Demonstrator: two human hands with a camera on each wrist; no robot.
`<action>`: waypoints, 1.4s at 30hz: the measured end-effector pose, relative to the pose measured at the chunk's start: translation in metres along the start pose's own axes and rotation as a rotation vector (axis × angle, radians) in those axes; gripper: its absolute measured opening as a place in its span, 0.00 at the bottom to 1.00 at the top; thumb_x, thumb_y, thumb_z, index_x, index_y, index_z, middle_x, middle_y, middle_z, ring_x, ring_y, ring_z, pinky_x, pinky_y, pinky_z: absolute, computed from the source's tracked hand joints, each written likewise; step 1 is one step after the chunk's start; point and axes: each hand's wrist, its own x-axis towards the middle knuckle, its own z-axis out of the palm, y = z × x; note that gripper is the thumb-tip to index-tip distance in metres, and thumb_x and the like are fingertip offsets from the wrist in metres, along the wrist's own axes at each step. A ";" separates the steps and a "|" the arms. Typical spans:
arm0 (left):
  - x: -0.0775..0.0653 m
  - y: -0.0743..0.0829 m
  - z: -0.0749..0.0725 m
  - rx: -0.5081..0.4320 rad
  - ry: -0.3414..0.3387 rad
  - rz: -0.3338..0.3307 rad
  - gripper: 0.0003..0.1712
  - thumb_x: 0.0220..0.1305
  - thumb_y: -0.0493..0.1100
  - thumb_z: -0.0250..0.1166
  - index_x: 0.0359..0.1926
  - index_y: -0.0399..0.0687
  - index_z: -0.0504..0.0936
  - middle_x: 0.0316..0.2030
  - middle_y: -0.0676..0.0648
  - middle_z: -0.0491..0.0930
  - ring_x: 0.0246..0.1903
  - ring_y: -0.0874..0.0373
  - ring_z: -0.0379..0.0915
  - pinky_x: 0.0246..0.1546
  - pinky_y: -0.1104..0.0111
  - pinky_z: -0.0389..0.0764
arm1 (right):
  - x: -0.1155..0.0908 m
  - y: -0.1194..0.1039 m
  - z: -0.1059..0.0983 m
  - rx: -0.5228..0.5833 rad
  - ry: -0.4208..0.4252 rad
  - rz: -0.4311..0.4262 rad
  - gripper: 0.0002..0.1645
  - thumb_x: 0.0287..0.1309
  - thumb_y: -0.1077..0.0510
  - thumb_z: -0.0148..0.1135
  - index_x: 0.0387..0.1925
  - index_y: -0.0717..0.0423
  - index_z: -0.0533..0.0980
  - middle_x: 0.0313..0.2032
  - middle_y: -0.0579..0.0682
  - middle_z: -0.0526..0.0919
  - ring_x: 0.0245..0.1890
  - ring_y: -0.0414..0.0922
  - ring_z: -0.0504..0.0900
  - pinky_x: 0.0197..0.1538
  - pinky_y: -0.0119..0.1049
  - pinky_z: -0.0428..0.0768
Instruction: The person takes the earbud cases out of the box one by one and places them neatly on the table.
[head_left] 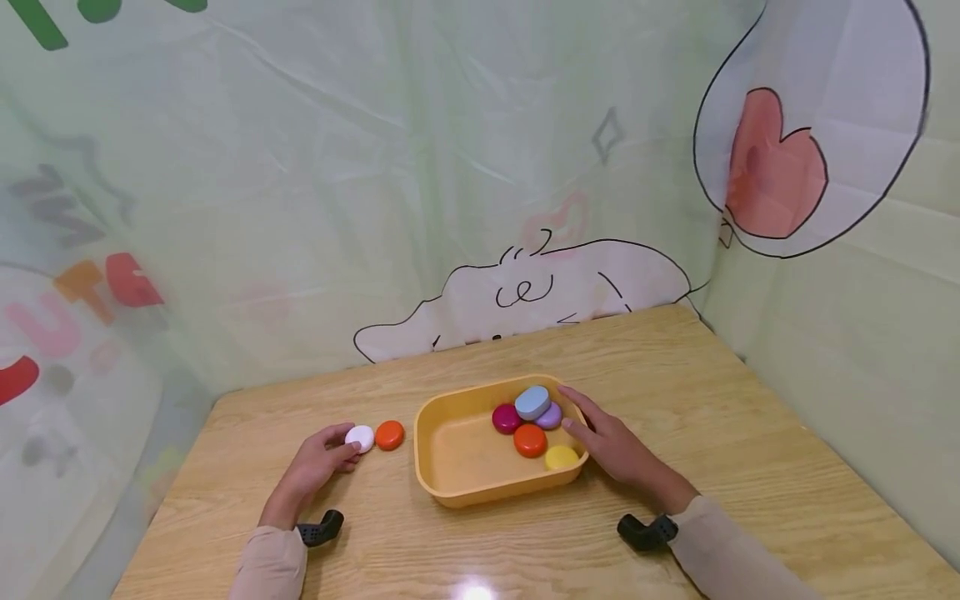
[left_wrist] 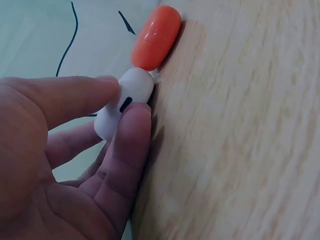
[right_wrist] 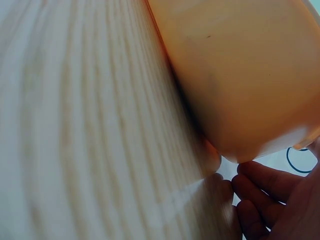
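Observation:
On the left of the table, my left hand (head_left: 315, 460) pinches a small white rounded disc (head_left: 361, 438) between thumb and fingers. The left wrist view shows a short black slot on the side of this white disc (left_wrist: 137, 82). Right beside it lies a glossy orange disc (head_left: 389, 435). My right hand (head_left: 617, 450) holds the right end of a yellow-orange tray (head_left: 427, 454), thumb at the rim and other fingers along the outside wall. In the right wrist view, fingertips (right_wrist: 247, 170) meet the tray's outer wall (right_wrist: 245, 75) low down.
Inside the tray's right half sit a crimson disc (head_left: 506, 418), a red-orange disc (head_left: 530, 441), a yellow disc (head_left: 561, 457) and a purple one (head_left: 550, 415). A light blue oval piece (head_left: 532, 402) leans on top. A printed curtain (head_left: 300, 208) borders the wooden table (head_left: 360, 550).

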 end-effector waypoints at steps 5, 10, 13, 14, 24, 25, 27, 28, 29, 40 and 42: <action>-0.001 -0.004 0.000 -0.033 0.039 -0.004 0.28 0.72 0.37 0.61 0.68 0.31 0.66 0.58 0.33 0.72 0.41 0.53 0.78 0.41 0.68 0.83 | 0.000 0.000 0.000 -0.002 -0.005 0.004 0.36 0.76 0.45 0.48 0.79 0.42 0.50 0.77 0.58 0.52 0.75 0.64 0.51 0.69 0.64 0.55; -0.005 -0.005 0.002 -0.100 0.172 0.008 0.26 0.75 0.42 0.58 0.68 0.34 0.68 0.52 0.37 0.74 0.38 0.55 0.77 0.37 0.70 0.81 | -0.001 0.000 -0.001 -0.001 0.001 0.001 0.36 0.76 0.45 0.48 0.79 0.41 0.51 0.77 0.58 0.52 0.75 0.63 0.51 0.69 0.64 0.55; -0.009 -0.002 0.006 -0.131 0.255 0.009 0.25 0.76 0.46 0.57 0.67 0.38 0.71 0.51 0.39 0.74 0.37 0.57 0.76 0.35 0.70 0.79 | -0.001 0.001 -0.001 -0.008 -0.002 -0.005 0.36 0.77 0.45 0.47 0.79 0.42 0.51 0.77 0.59 0.52 0.75 0.64 0.50 0.69 0.64 0.54; -0.011 -0.002 0.007 -0.142 0.265 0.012 0.26 0.76 0.48 0.57 0.67 0.38 0.71 0.53 0.39 0.74 0.38 0.57 0.76 0.36 0.69 0.79 | -0.002 0.001 0.000 -0.008 -0.003 -0.006 0.36 0.77 0.46 0.47 0.79 0.43 0.51 0.77 0.59 0.51 0.75 0.64 0.50 0.69 0.64 0.53; -0.022 0.024 0.015 -0.371 0.304 0.123 0.24 0.78 0.53 0.52 0.63 0.41 0.71 0.47 0.47 0.75 0.40 0.58 0.75 0.44 0.70 0.79 | -0.002 0.000 -0.001 -0.017 0.005 -0.019 0.35 0.77 0.45 0.47 0.79 0.42 0.51 0.77 0.60 0.52 0.75 0.64 0.51 0.69 0.65 0.54; -0.022 0.027 0.016 -0.393 0.303 0.130 0.22 0.78 0.52 0.52 0.62 0.41 0.72 0.46 0.48 0.76 0.39 0.57 0.75 0.44 0.69 0.79 | -0.002 0.000 -0.001 -0.012 0.008 -0.014 0.35 0.77 0.46 0.47 0.79 0.42 0.51 0.77 0.59 0.52 0.75 0.64 0.51 0.69 0.65 0.54; -0.021 0.031 0.015 -0.437 0.287 0.134 0.21 0.79 0.50 0.52 0.61 0.41 0.72 0.43 0.50 0.77 0.39 0.56 0.75 0.43 0.69 0.79 | -0.003 0.000 0.000 -0.012 0.007 -0.007 0.36 0.77 0.46 0.47 0.79 0.42 0.51 0.77 0.60 0.52 0.74 0.64 0.51 0.69 0.65 0.54; -0.021 0.033 0.015 -0.451 0.276 0.131 0.20 0.79 0.50 0.52 0.60 0.40 0.72 0.42 0.50 0.77 0.39 0.56 0.75 0.43 0.69 0.79 | -0.003 0.000 0.000 -0.011 0.004 -0.007 0.36 0.77 0.46 0.47 0.79 0.43 0.51 0.77 0.60 0.52 0.74 0.65 0.51 0.69 0.65 0.54; -0.020 0.034 0.016 -0.464 0.266 0.124 0.19 0.79 0.49 0.51 0.60 0.41 0.72 0.41 0.50 0.77 0.39 0.56 0.75 0.43 0.69 0.79 | -0.004 0.000 0.000 -0.009 0.002 -0.004 0.36 0.77 0.46 0.47 0.79 0.43 0.51 0.77 0.60 0.52 0.74 0.65 0.51 0.69 0.65 0.54; -0.013 0.049 0.037 -0.480 0.151 0.108 0.22 0.79 0.48 0.51 0.63 0.37 0.70 0.42 0.48 0.77 0.43 0.49 0.74 0.42 0.68 0.79 | -0.002 -0.001 -0.001 0.001 0.002 -0.016 0.35 0.77 0.47 0.47 0.79 0.44 0.52 0.77 0.60 0.52 0.75 0.64 0.50 0.70 0.63 0.53; -0.015 0.053 0.043 -0.461 0.133 0.111 0.21 0.78 0.47 0.52 0.62 0.37 0.72 0.42 0.47 0.78 0.43 0.48 0.75 0.41 0.67 0.79 | -0.001 -0.002 -0.002 -0.002 0.001 -0.020 0.35 0.77 0.46 0.47 0.79 0.45 0.52 0.77 0.60 0.52 0.75 0.63 0.49 0.70 0.63 0.53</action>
